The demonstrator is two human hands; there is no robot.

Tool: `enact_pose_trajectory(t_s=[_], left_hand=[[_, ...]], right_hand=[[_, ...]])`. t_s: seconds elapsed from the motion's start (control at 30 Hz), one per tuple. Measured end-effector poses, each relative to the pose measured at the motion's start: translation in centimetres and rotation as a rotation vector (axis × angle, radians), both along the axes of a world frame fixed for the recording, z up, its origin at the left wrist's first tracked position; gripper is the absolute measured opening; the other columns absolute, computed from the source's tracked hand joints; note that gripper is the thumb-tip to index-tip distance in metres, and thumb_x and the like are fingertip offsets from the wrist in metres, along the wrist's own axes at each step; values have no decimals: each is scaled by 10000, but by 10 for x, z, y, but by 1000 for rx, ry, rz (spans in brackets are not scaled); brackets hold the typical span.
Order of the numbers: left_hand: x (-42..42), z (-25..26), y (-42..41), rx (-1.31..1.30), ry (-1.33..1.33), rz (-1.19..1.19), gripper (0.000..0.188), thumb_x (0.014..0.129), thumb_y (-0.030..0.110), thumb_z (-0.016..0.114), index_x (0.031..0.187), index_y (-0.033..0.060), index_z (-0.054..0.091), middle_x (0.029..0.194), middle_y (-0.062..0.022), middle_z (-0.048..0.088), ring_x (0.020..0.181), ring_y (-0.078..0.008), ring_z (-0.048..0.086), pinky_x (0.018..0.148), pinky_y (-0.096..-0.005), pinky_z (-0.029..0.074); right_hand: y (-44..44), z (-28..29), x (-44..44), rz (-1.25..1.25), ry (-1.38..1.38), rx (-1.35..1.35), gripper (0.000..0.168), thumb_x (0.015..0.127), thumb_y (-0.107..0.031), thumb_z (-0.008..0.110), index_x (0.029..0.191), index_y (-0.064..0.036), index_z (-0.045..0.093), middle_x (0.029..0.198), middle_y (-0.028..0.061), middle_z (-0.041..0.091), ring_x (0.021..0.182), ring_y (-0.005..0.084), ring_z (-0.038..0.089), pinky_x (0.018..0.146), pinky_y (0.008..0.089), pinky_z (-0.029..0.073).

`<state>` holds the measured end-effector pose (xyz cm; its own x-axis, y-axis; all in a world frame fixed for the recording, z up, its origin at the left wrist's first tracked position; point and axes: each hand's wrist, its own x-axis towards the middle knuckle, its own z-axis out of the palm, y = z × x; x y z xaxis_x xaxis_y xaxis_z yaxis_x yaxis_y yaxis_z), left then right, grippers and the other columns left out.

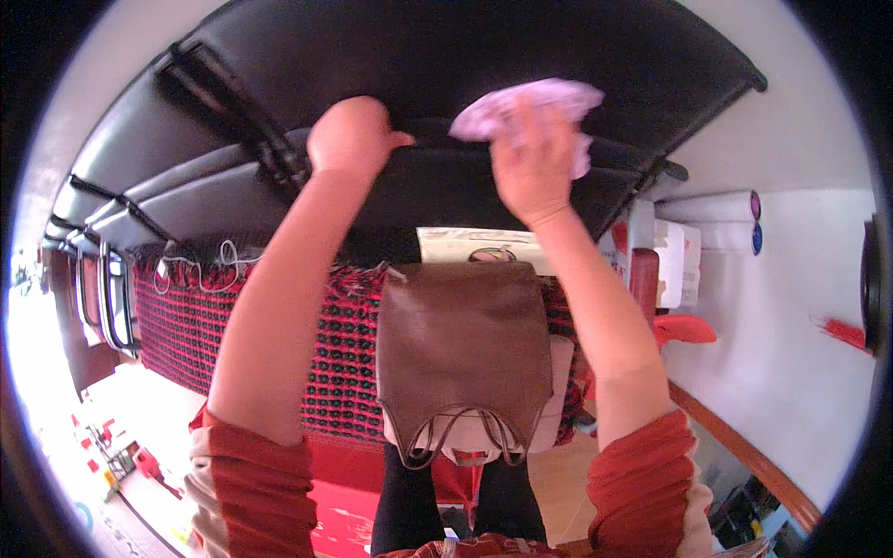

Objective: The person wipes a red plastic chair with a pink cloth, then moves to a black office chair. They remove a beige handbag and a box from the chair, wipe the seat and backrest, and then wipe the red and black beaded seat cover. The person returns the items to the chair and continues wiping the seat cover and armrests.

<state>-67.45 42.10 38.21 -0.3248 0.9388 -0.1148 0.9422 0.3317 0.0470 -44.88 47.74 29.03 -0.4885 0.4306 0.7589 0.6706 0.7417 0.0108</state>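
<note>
My right hand [534, 157] presses a crumpled light purple cloth [541, 101] against the black padded backrest [446, 63] at the top of the view. The fingers lie over the cloth, and both are slightly blurred. My left hand [356, 136] is up at the same backrest, left of the cloth, with its thumb pointing right; most of its fingers are hidden, so I cannot tell whether they grip the edge. Below the hands, a brown leather bag [464, 335] with thin straps lies over a pale bag [561, 390], on a red and black woven seat cover [342, 363].
Behind the brown bag is a cream printed bag [446, 244]. A white cable [202, 275] lies along the seat's left part. Rolled tubes [711, 209] and a white box [680, 265] stand at right by the wall. Toys [115, 453] are scattered at the lower left.
</note>
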Motion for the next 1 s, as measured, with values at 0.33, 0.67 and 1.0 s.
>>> enact_pose_trajectory(t_s=[0.33, 0.67, 1.0], left_hand=[[-11, -75, -130, 561, -545, -83, 181, 841, 123, 665, 984, 18, 703, 954, -169, 679, 934, -375, 642, 837, -437, 519], [-11, -161, -260, 461, -769, 234, 196, 842, 82, 617, 1002, 20, 709, 981, -172, 673, 953, -372, 634, 862, -435, 518], [-20, -163, -308, 445, -858, 373, 152, 846, 53, 628, 961, 7, 716, 942, -156, 687, 900, -353, 656, 797, -416, 533]], right_hand=[[21, 93, 62, -72, -217, 61, 422, 922, -151, 617, 1340, -156, 560, 1445, 157, 461, 1325, 389, 442, 1106, 539, 336], [-47, 34, -144, 380, -113, -403, 408, 875, -217, 686, 1280, -205, 637, 1369, 81, 528, 1345, 332, 416, 1132, 494, 337], [-43, 134, -245, 506, -25, 237, 403, 843, -170, 724, 1240, -153, 653, 1290, 98, 576, 1195, 345, 533, 1059, 486, 383]])
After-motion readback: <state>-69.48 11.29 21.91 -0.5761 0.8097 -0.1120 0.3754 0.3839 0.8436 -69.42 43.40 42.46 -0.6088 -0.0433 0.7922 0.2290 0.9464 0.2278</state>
